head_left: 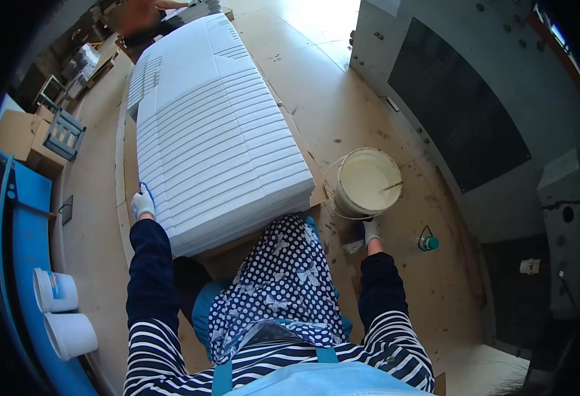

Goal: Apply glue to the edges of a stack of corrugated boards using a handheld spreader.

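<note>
A tall stack of white sheets [217,142], their edges overlapping in steps, lies in front of me. At its near left edge rests my left hand [144,203] in a white glove with blue at the fingers; the fingers stretch along the edge. My right hand [371,232], also gloved, is low beside the stack's near right corner, just below a bucket [346,193]. Its fingers are closed round what looks like a dark brush [352,246] with a pale tip, partly in shadow. Inside the bucket are a cream-coloured liquid [367,173] and a thin stick [393,187].
Right of me stands a large grey machine [428,39] with dark panels. A green-capped bottle [429,243] is on the floor. To the left are a blue bench [31,244], two white tubs [72,333], a cardboard box [23,135] and a grey crate [64,135]. Another person [141,20] is beyond the stack.
</note>
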`<action>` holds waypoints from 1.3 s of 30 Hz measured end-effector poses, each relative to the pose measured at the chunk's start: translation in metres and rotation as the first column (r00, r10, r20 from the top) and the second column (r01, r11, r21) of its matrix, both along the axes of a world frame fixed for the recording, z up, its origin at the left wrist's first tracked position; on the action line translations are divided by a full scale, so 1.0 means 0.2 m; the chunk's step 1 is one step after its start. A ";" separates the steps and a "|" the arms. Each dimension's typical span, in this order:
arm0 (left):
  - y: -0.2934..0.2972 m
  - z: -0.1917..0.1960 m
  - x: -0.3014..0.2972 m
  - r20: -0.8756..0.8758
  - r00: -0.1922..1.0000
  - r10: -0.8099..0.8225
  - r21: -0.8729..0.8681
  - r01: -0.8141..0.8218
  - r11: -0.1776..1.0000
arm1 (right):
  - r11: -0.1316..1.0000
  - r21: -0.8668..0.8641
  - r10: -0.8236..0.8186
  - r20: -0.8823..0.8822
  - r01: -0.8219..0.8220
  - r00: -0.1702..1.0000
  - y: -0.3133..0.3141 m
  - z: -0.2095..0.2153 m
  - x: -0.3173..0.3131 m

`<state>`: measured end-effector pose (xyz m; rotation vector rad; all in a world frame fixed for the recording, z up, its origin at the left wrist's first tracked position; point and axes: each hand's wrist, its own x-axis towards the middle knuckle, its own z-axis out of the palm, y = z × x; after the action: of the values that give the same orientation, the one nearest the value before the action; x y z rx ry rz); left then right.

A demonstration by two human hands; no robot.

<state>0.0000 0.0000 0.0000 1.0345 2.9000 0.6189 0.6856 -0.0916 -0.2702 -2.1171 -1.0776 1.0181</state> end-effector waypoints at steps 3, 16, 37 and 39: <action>0.00 -0.04 0.22 0.012 1.000 -0.008 -0.012 0.009 1.000 | 0.996 -0.053 -0.063 0.126 0.070 0.990 -0.06 0.19 0.14; -0.57 0.02 -0.58 0.848 0.037 -0.529 0.529 -0.118 0.840 | 0.776 0.628 0.008 -0.109 0.062 0.994 -0.41 0.83 -1.09; -0.80 -0.05 -0.48 0.432 0.823 -0.368 0.395 0.194 0.898 | 0.891 0.355 0.117 0.420 -0.282 0.900 0.31 1.34 -1.74; -0.78 -0.02 -0.43 0.436 0.815 -0.382 0.413 0.196 0.889 | 0.893 0.357 0.096 0.442 -0.273 0.892 0.33 1.34 -1.74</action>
<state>-0.0852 -0.1566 -0.0047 1.1081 2.1586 1.2054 0.3380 -0.0250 -0.0021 -1.9374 -1.5750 0.3601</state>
